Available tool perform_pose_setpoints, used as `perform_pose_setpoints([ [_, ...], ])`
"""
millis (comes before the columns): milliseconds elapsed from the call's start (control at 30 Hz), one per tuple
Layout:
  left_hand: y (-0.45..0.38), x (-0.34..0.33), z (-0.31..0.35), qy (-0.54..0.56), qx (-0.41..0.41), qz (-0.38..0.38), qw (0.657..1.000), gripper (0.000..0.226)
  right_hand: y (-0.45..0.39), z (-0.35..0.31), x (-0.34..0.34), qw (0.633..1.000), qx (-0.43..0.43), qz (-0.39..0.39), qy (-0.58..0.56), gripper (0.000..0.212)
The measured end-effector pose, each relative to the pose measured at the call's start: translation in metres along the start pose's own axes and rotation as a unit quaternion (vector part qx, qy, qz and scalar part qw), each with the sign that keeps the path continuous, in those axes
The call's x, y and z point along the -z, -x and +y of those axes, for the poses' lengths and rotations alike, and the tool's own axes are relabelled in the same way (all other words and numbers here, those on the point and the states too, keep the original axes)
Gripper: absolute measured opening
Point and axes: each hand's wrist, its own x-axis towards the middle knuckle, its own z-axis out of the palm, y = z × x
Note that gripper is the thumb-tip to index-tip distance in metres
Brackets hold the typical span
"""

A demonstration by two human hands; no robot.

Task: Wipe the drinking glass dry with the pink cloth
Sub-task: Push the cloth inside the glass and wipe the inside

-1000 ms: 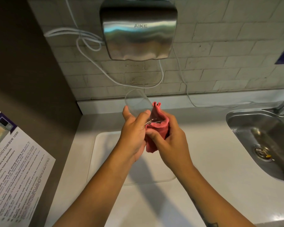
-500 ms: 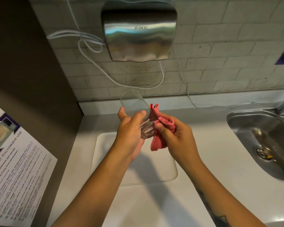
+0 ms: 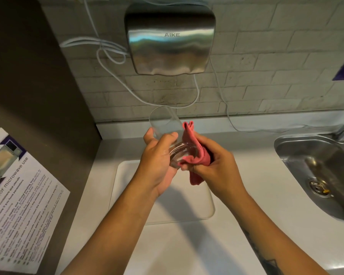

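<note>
A clear drinking glass is held tilted above the counter, its mouth pointing away toward the wall and its thick base toward me. My left hand wraps around the lower part of the glass. My right hand grips a bunched pink cloth and presses it against the right side and base of the glass. A loose end of the cloth hangs below my right hand, and another tip sticks up beside the glass.
A white tray lies on the white counter under my hands. A steel sink is on the right, with a tap at the edge. A steel hand dryer and white cables hang on the tiled wall. A printed notice is at left.
The cloth has slid from over the glass base to its right side, leaving the base bare. Both hands with the glass have shifted slightly.
</note>
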Motion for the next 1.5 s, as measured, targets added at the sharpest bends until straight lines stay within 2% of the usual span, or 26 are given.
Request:
perform_pose_setpoints([
  [67, 0.004, -0.001, -0.002, -0.013, 0.006, -0.008, 1.000, 0.061, 0.002, 0.004, -0.002, 0.999, 0.022, 0.003, 0.025, 0.097],
  [233, 0.007, 0.000, -0.006, -0.006, -0.002, -0.023, 1.000, 0.076, 0.008, 0.011, -0.013, 0.997, 0.062, 0.038, 0.025, 0.103],
  [367, 0.005, 0.002, -0.005, 0.009, -0.006, -0.033, 0.999, 0.078, 0.007, 0.002, -0.025, 0.994, 0.061, 0.092, 0.019, 0.078],
  [467, 0.003, 0.007, -0.001, 0.037, -0.016, -0.032, 0.999, 0.087, 0.007, -0.005, -0.024, 0.994, 0.050, 0.102, -0.010, 0.062],
  [533, 0.004, 0.009, -0.001, 0.037, -0.023, -0.026, 0.999, 0.083, 0.010, -0.005, -0.024, 0.993, 0.041, 0.106, -0.023, 0.052],
  [767, 0.011, 0.011, -0.012, -0.003, 0.009, -0.005, 1.000, 0.073, 0.022, -0.007, -0.037, 0.997, 0.064, 0.046, 0.014, 0.074],
  [900, 0.006, 0.016, -0.001, 0.051, 0.004, -0.011, 0.999, 0.069, 0.012, -0.009, -0.024, 0.996, 0.080, 0.021, 0.028, 0.062],
  [1033, 0.006, 0.015, -0.002, 0.035, 0.006, -0.002, 0.999, 0.069, 0.013, -0.008, -0.029, 0.997, 0.064, 0.040, -0.020, 0.048],
  [1233, 0.009, 0.019, -0.009, -0.084, -0.034, -0.010, 0.996, 0.072, 0.018, -0.014, -0.038, 0.999, 0.038, 0.000, 0.020, 0.078],
  [1300, 0.007, 0.018, -0.006, -0.109, -0.060, -0.011, 0.992, 0.074, 0.015, -0.016, -0.036, 0.999, 0.023, -0.008, 0.024, 0.077],
  [1433, 0.015, 0.018, -0.006, -0.207, -0.116, -0.049, 0.970, 0.085, -0.009, -0.030, -0.025, 0.999, -0.009, -0.026, 0.019, 0.059],
  [1500, 0.018, 0.019, -0.011, -0.237, -0.132, -0.071, 0.960, 0.080, -0.019, -0.034, -0.019, 1.000, -0.012, -0.017, -0.008, 0.055],
])
